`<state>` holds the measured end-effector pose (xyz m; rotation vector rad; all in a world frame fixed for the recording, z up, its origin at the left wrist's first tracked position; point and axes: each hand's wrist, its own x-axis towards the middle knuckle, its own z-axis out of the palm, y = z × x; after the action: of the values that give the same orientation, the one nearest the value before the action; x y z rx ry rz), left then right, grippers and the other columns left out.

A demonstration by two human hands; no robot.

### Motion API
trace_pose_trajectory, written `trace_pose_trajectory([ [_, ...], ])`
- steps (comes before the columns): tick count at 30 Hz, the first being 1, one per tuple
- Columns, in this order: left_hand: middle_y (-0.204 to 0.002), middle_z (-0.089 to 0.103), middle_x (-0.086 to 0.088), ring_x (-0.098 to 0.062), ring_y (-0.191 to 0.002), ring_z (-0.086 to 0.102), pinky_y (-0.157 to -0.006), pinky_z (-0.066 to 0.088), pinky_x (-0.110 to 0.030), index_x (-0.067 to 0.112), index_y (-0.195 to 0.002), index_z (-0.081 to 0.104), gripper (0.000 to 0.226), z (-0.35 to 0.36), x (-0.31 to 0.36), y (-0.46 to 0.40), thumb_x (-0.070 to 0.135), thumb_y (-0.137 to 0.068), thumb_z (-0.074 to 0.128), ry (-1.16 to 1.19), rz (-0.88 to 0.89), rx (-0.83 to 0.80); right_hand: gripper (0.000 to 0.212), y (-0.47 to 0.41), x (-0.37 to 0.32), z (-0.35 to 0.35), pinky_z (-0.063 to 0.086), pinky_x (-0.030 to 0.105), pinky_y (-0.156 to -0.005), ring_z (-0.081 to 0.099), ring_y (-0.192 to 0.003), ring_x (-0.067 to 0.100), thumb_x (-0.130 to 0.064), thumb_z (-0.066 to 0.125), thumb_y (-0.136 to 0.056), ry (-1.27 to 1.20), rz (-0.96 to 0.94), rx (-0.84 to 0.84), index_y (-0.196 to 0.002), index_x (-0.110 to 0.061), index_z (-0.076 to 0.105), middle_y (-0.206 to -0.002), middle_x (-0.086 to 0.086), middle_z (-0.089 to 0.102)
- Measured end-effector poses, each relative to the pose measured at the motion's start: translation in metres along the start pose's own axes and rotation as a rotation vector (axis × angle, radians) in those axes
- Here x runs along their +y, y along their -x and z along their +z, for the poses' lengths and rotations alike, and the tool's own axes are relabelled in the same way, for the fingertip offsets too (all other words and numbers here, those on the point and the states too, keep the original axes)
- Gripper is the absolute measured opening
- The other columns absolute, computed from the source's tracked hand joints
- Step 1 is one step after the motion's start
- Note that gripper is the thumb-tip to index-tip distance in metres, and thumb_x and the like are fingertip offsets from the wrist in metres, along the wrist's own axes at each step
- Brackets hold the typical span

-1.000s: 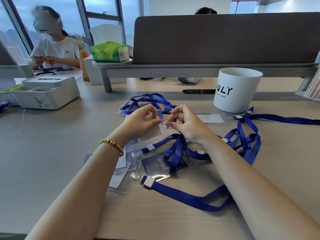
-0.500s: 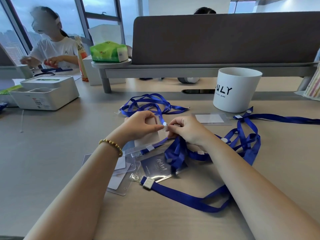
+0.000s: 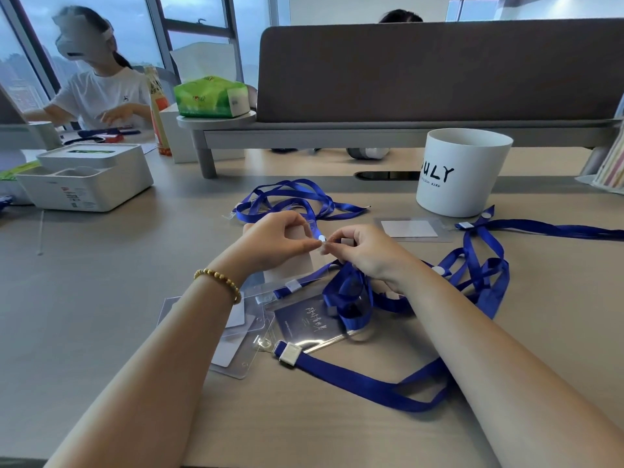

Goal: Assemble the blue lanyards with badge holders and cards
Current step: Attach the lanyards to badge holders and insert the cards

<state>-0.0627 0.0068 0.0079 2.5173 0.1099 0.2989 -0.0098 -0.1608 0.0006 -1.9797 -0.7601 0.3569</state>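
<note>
Head view, left hand (image 3: 277,241) gripping badge holder (image 3: 297,261) (clear), right hand (image 3: 368,251) pinching lanyard (image 3: 351,295)

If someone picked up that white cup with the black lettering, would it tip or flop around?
The white cup looks rigid, its walls holding a clean round shape, so probably no flopping. It stands upright on a wide base, so tipping seems unlikely. Its smooth surface might be slightly slippery.
</note>
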Motion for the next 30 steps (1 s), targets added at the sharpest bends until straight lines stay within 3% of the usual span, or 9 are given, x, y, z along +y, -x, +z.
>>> trace_pose_trajectory([
  [4, -0.113, 0.046, 0.009, -0.013, -0.113, 0.040, -0.104, 0.029, -0.041, 0.039, -0.115, 0.058, 0.034, 0.002, 0.006, 0.002, 0.039, -0.082, 0.063, -0.185, 0.119, 0.117, 0.013, 0.000, 0.000, 0.001, 0.045, 0.024, -0.074, 0.055, -0.071, 0.008, -0.021, 0.056, -0.093, 0.029, -0.010, -0.008, -0.084, -0.019, 0.065, -0.072, -0.009, 0.063],
  [8, -0.126, 0.044, 0.000, -0.017, -0.119, 0.041, -0.104, 0.037, -0.039, 0.030, -0.118, 0.061, 0.035, -0.001, 0.009, 0.004, 0.025, -0.084, 0.064, -0.064, 0.211, 0.113, 0.012, 0.001, -0.002, 0.003, 0.046, 0.046, -0.093, 0.059, -0.085, 0.032, -0.023, 0.057, -0.092, 0.017, -0.051, 0.023, -0.085, -0.021, 0.067, -0.093, 0.018, 0.070],
  [10, -0.122, 0.048, 0.001, -0.015, -0.117, 0.043, -0.103, 0.038, -0.038, 0.026, -0.107, 0.066, 0.021, -0.003, 0.009, 0.005, 0.026, -0.087, 0.059, -0.066, 0.227, 0.071, 0.013, 0.000, -0.002, 0.002, 0.045, 0.047, -0.093, 0.058, -0.082, 0.030, -0.021, 0.057, -0.092, 0.024, -0.074, 0.045, -0.084, -0.022, 0.067, -0.090, 0.016, 0.070],
  [14, -0.111, 0.052, 0.004, -0.015, -0.111, 0.044, -0.100, 0.037, -0.036, 0.025, -0.099, 0.066, 0.017, -0.004, 0.010, 0.004, 0.033, -0.086, 0.058, -0.099, 0.219, -0.012, 0.013, 0.000, -0.001, 0.003, 0.048, 0.039, -0.090, 0.062, -0.091, 0.026, -0.019, 0.056, -0.093, 0.038, -0.079, 0.036, -0.085, -0.022, 0.066, -0.086, 0.005, 0.069],
  [17, -0.093, 0.048, 0.011, -0.009, -0.090, 0.045, -0.080, 0.038, -0.020, 0.023, -0.099, 0.064, 0.015, -0.009, 0.008, 0.005, 0.030, -0.087, 0.059, -0.132, 0.210, -0.059, 0.011, 0.000, -0.003, 0.004, 0.048, 0.027, -0.078, 0.059, -0.078, 0.017, -0.016, 0.057, -0.092, 0.055, -0.090, 0.037, -0.085, -0.017, 0.065, -0.074, -0.005, 0.062],
  [20, -0.089, 0.047, 0.015, -0.006, -0.079, 0.046, -0.069, 0.039, -0.014, 0.029, -0.092, 0.061, 0.007, -0.011, 0.005, 0.005, 0.032, -0.086, 0.059, -0.128, 0.189, -0.100, 0.012, -0.001, -0.002, 0.004, 0.050, 0.035, -0.082, 0.062, -0.081, 0.023, -0.016, 0.058, -0.091, 0.079, -0.099, 0.040, -0.081, -0.019, 0.063, -0.075, -0.002, 0.062],
  [24, -0.084, 0.050, 0.018, -0.005, -0.079, 0.049, -0.070, 0.040, -0.015, 0.025, -0.093, 0.061, 0.009, -0.007, 0.009, 0.004, 0.031, -0.088, 0.058, -0.060, 0.139, -0.175, 0.010, 0.000, -0.002, 0.005, 0.045, 0.029, -0.073, 0.053, -0.070, 0.014, -0.013, 0.056, -0.092, 0.086, -0.121, 0.052, -0.085, -0.017, 0.063, -0.067, -0.006, 0.058],
  [30, -0.076, 0.053, 0.017, 0.002, -0.071, 0.048, -0.060, 0.038, -0.001, 0.016, -0.096, 0.066, 0.013, -0.006, 0.013, 0.004, 0.023, -0.089, 0.057, 0.011, 0.101, -0.184, 0.009, 0.001, -0.003, 0.005, 0.045, 0.028, -0.074, 0.053, -0.070, 0.013, -0.014, 0.057, -0.092, 0.079, -0.108, 0.039, -0.086, -0.017, 0.063, -0.068, -0.007, 0.058],
])
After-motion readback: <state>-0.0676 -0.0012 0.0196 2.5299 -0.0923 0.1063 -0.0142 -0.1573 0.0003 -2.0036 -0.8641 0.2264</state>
